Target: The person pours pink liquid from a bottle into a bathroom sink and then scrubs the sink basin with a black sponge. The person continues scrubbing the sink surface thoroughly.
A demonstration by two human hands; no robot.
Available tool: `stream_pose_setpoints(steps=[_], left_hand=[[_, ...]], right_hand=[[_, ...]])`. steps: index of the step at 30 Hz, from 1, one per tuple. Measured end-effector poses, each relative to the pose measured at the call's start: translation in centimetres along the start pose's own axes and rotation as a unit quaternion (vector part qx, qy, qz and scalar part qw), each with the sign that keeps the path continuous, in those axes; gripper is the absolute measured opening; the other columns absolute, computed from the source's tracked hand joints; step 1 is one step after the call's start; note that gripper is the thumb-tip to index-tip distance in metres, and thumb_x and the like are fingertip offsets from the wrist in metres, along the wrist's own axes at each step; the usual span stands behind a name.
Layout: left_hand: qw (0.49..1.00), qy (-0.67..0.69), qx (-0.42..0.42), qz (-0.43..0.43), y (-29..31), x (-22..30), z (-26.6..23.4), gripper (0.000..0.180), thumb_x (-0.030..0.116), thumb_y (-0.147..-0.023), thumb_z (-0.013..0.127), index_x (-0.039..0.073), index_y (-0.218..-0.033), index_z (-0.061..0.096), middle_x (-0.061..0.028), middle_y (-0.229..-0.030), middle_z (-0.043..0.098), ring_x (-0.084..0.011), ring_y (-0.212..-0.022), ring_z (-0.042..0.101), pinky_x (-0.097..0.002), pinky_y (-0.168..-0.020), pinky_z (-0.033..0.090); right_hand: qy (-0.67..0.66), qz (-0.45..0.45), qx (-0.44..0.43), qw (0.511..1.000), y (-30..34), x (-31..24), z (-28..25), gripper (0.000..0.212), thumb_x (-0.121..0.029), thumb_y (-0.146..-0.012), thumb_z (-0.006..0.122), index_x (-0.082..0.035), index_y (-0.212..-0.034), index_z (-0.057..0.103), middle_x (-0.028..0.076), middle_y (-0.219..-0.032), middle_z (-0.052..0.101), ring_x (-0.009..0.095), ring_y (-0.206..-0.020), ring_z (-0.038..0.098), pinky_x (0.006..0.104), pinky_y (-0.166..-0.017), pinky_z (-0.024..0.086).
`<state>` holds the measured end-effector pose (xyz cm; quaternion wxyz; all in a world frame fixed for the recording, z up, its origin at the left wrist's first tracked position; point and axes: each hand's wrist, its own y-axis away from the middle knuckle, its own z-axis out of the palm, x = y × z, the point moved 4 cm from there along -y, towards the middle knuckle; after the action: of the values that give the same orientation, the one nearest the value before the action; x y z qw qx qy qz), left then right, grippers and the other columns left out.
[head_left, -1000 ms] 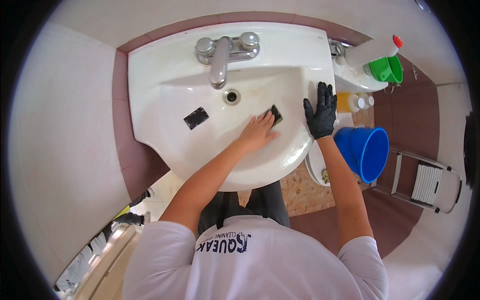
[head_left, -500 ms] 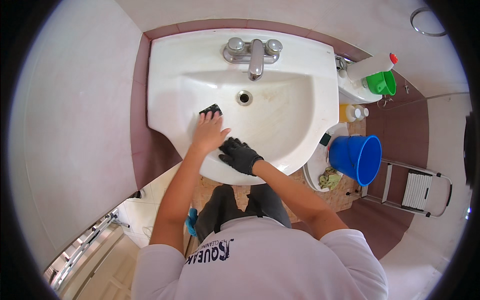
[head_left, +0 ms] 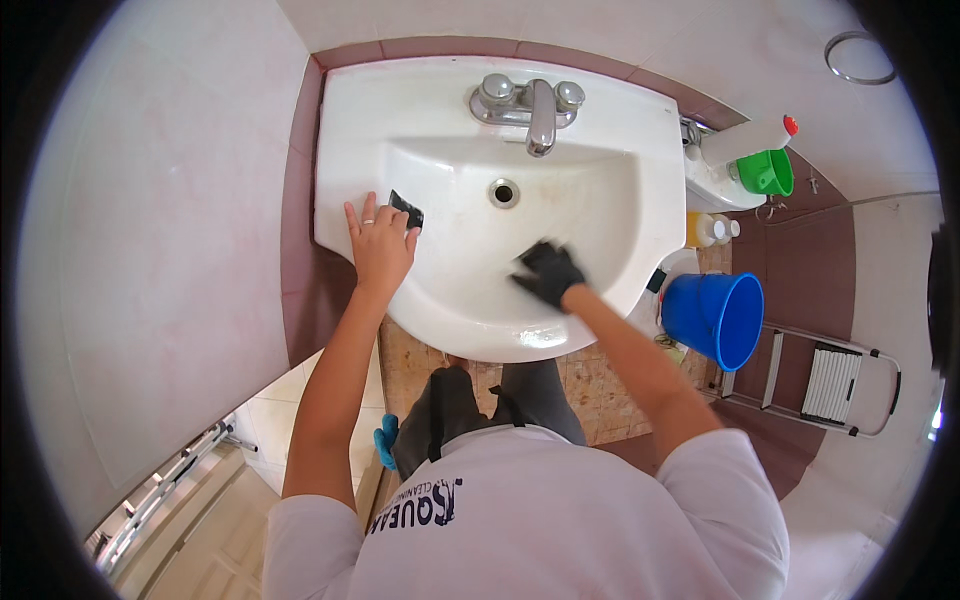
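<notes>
My bare left hand, wearing a ring, rests at the left rim of a white washbasin. Its outer fingers are spread, while a small dark scouring pad stands tilted against its thumb side, seemingly gripped there. Inside the bowl, right of the middle, my right hand wears a black glove and is smeared by motion. A dark patch shows at its fingertips; whether that is a pad or just the glove, I cannot tell. Above the drain hole hangs the chrome faucet with two round knobs.
To the right stand a blue bucket, a green cup, a white bottle with red cap and a yellow bottle. A folding step stool leans further right. A tiled wall borders the left side.
My left hand has shifted left to the basin's rim, the pad moving with it. My gloved right hand has swept from the front rim rightward and farther into the bowl.
</notes>
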<state>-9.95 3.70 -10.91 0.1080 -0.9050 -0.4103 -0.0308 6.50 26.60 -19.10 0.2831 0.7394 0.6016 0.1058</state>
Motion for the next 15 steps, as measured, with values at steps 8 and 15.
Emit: stream_pose_setpoints(steps=[8, 15], left_hand=[[0.987, 0.078, 0.086, -0.107, -2.5, -2.9, 1.3, 0.027, 0.016, -0.076, 0.068, 0.01, -0.1, 0.057, -0.0075, -0.106, 0.056, -0.0296, -0.107, 0.049, -0.0485, -0.107, 0.028], [0.98, 0.018, 0.084, -0.179, -3.6, -2.7, 1.3, 0.068, 0.025, -0.078, 0.068, 0.007, -0.136, 0.039, -0.0136, -0.145, 0.032, -0.0341, -0.135, 0.026, -0.0566, -0.109, 0.017]], right_hand=[[-0.117, -0.017, 0.01, 0.993, 0.4, -4.5, 1.2, 0.068, -0.062, -0.085, 0.045, -0.011, -0.129, 0.051, 0.015, -0.139, 0.04, 0.03, -0.135, 0.028, 0.0453, -0.112, 0.017], [0.108, 0.08, 0.156, 0.978, 2.1, 9.5, -6.7, 0.06, -0.051, -0.077, 0.063, -0.008, -0.119, 0.059, 0.018, -0.138, 0.042, 0.033, -0.132, 0.03, 0.046, -0.111, 0.019]])
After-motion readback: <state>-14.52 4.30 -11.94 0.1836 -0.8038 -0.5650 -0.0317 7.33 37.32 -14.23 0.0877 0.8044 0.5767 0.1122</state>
